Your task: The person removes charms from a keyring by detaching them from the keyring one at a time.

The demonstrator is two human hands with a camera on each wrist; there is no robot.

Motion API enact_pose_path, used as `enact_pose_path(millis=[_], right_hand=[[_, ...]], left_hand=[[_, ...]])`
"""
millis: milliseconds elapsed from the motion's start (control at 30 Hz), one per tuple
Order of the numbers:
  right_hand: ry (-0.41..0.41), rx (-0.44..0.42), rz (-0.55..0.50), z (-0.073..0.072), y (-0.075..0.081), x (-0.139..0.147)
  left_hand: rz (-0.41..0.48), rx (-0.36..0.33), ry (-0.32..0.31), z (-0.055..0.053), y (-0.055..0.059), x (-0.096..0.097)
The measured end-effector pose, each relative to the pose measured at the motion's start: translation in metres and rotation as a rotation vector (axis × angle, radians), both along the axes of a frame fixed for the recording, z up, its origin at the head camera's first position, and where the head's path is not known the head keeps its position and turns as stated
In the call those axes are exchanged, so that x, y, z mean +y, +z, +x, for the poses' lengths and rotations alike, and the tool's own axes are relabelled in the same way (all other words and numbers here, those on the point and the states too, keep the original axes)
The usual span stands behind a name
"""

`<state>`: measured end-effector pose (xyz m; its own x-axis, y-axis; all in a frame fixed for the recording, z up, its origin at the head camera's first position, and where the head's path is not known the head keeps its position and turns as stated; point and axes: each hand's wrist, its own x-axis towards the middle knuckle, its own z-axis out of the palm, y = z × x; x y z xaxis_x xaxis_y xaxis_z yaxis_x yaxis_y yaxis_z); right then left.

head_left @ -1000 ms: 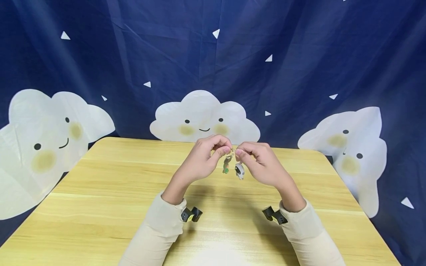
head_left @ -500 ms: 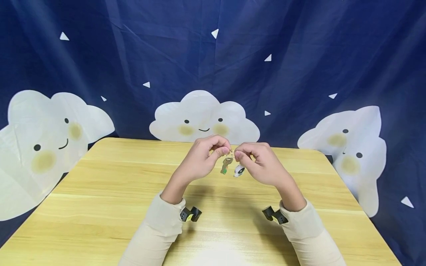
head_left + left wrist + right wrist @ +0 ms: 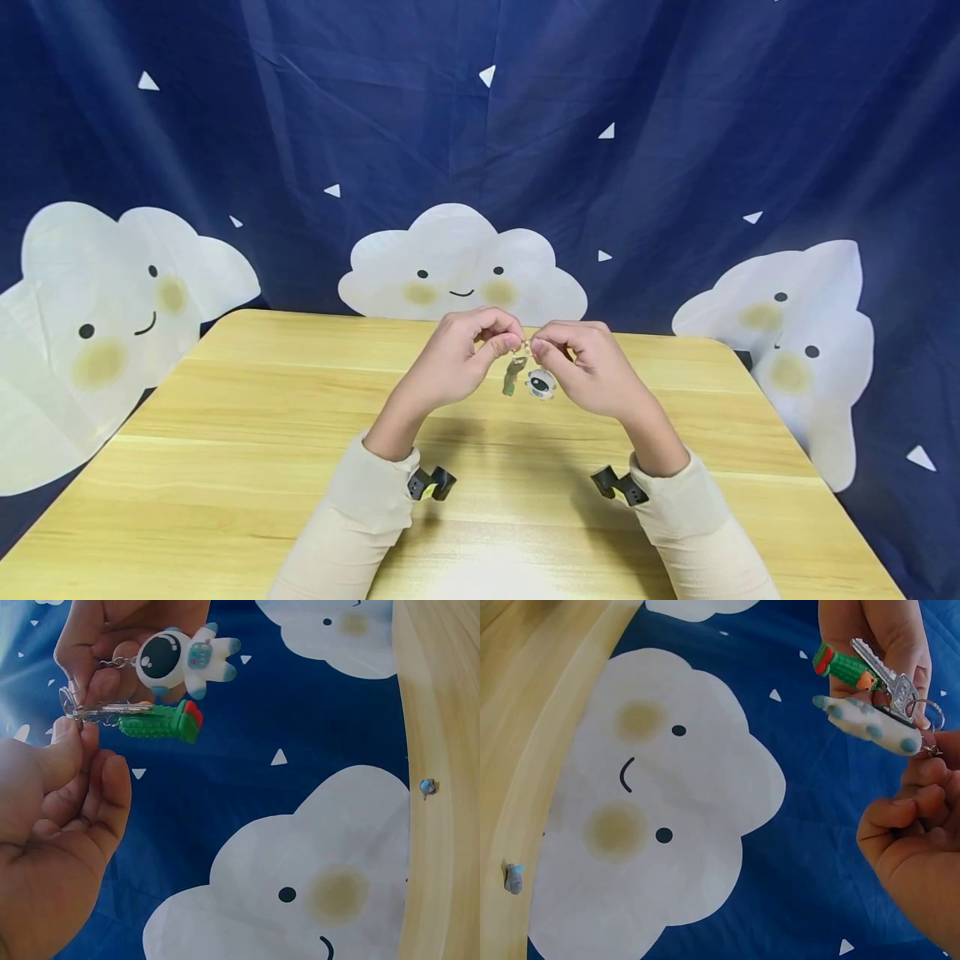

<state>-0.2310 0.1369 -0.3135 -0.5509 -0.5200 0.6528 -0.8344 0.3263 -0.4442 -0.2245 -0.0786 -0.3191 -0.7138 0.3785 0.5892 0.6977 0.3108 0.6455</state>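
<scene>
Above the table, my left hand (image 3: 461, 358) and right hand (image 3: 592, 367) meet fingertip to fingertip. The left thumb and finger pinch a metal key ring (image 3: 66, 697) bearing a silver key (image 3: 885, 671) and a green figure charm (image 3: 159, 723) with a red end. My right hand pinches the small chain (image 3: 120, 663) of a white and light-blue astronaut keychain (image 3: 184, 660) with a dark visor. Both charms hang close together below the fingers, the astronaut (image 3: 540, 384) on the right in the head view. Fingertips hide where ring and chain meet.
A light wooden table (image 3: 262, 467) lies below the hands. Behind it hangs a dark blue curtain (image 3: 405, 108) with white clouds and triangles. A tiny grey and light-blue thing (image 3: 427, 786) appears at the table's edge in both wrist views. Each sleeve carries a black wrist camera (image 3: 432, 483).
The astronaut has swung and turned from sideways so that its dark visor faces the head camera. The green charm has swayed slightly. Both hands have stayed nearly in place, still pinching.
</scene>
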Motion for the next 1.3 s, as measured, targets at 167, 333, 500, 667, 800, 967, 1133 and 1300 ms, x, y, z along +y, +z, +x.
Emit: enact_pose_path(millis=[167, 333, 500, 667, 800, 967, 1133, 1300], right_hand=[[-0.016, 0.021, -0.019, 0.0004, 0.0006, 0.0019], [-0.013, 0.032, -0.044, 0.0020, 0.0023, 0.0022], [-0.033, 0.046, -0.067, 0.0028, 0.0039, 0.0028], [-0.044, 0.049, -0.058, 0.0025, 0.0040, 0.0036], [-0.037, 0.052, -0.051, 0.0026, 0.0037, 0.0030], [-0.010, 0.050, -0.047, 0.0037, 0.0035, 0.0009], [0.001, 0.051, -0.044, 0.0044, 0.0037, 0.0002], [0.001, 0.044, -0.035, 0.0042, 0.0026, 0.0002]], left_hand=[[0.082, -0.104, -0.039, -0.0023, -0.0028, -0.0006], [0.104, -0.178, -0.106, -0.0059, -0.0062, -0.0030], [0.099, -0.232, -0.171, -0.0078, -0.0072, -0.0053], [0.104, -0.265, -0.199, -0.0086, -0.0082, -0.0063], [0.138, -0.281, -0.197, -0.0087, -0.0089, -0.0063], [0.155, -0.269, -0.193, -0.0089, -0.0087, -0.0056], [0.115, -0.241, -0.188, -0.0075, -0.0070, -0.0054], [0.068, -0.205, -0.167, -0.0073, -0.0066, -0.0062]])
